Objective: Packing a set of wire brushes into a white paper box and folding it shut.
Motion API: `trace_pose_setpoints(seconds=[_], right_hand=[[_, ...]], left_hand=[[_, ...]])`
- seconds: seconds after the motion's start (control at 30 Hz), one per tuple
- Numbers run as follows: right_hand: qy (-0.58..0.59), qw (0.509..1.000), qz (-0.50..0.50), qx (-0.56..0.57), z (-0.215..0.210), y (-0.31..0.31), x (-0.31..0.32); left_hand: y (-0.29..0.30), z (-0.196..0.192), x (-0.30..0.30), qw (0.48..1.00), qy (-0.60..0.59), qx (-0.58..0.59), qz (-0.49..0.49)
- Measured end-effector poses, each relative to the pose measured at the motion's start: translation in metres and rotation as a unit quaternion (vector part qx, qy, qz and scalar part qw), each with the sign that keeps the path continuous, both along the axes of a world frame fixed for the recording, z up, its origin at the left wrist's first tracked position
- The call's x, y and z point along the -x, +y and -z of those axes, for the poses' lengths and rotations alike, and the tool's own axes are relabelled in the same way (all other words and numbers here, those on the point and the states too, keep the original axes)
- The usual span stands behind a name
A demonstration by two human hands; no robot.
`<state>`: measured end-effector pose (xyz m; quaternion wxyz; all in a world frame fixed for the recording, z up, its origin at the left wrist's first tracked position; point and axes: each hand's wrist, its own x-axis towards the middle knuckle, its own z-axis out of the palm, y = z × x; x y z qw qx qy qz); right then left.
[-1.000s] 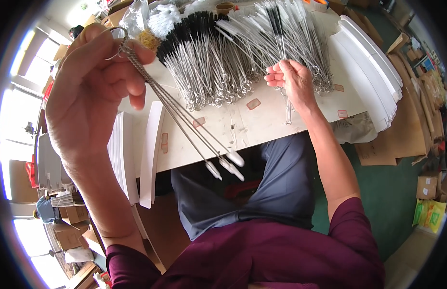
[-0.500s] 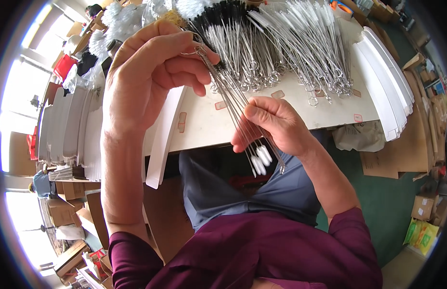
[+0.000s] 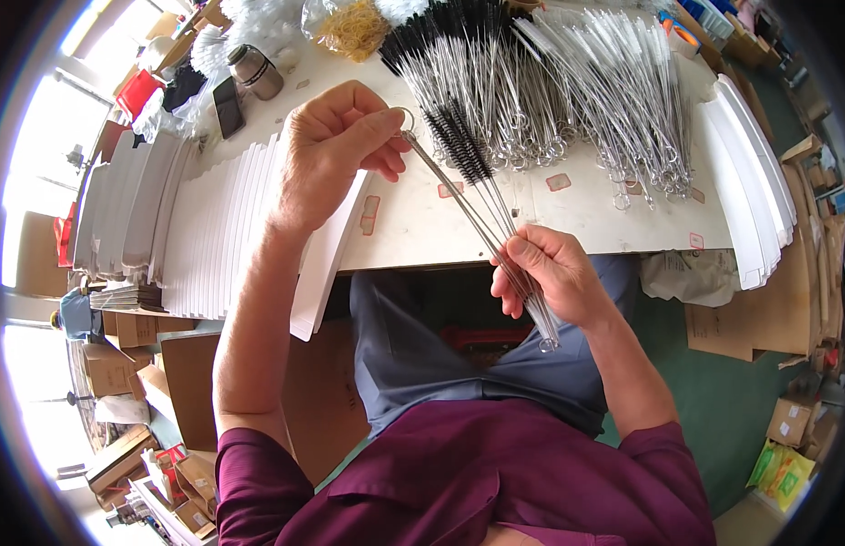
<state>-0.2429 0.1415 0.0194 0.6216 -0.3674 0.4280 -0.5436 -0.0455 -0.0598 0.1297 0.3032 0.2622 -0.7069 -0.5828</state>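
Observation:
Between my two hands runs a slim bundle of wire-handled tube brushes (image 3: 497, 202). My left hand (image 3: 336, 150) pinches a thin metal ring (image 3: 405, 116) at the bundle's upper end, thumb against fingers. Lower down, my right hand (image 3: 554, 273) is closed round the wires. Black bristle heads (image 3: 457, 146) stick up from it toward the table, and pale bristles with a wire loop (image 3: 548, 345) poke out below it. Beyond the hands lie a pile of black-bristled brushes (image 3: 481, 82) and a pile of white-bristled brushes (image 3: 627, 100), their looped ends toward me.
White folded card boxes (image 3: 217, 218) stand in a row at the left of the table (image 3: 422, 238); more white strips (image 3: 748, 182) lie at its right edge. A steel flask (image 3: 256, 73), a phone (image 3: 228, 107) and a bag of yellow rubber bands (image 3: 349, 29) are farther back.
My left hand has come down and right, from cupped fingers to a pinch at the ring. My right hand has moved right and lower. Black bristle heads now show above it.

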Motion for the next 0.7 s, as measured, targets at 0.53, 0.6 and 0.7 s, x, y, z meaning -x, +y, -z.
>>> trace_pose_setpoints(seconds=[0.53,0.6,0.7], right_hand=[[0.149,0.988,0.036,-0.034,0.021,0.007,0.000],[0.180,0.983,0.046,-0.004,0.023,0.006,-0.003],[0.212,0.975,0.056,0.018,0.024,0.007,-0.006]], left_hand=[[0.006,0.053,0.007,0.991,-0.032,0.094,-0.090],[0.013,0.055,0.007,0.984,-0.050,0.134,-0.107],[0.022,0.059,0.005,0.951,-0.063,0.275,-0.122]])
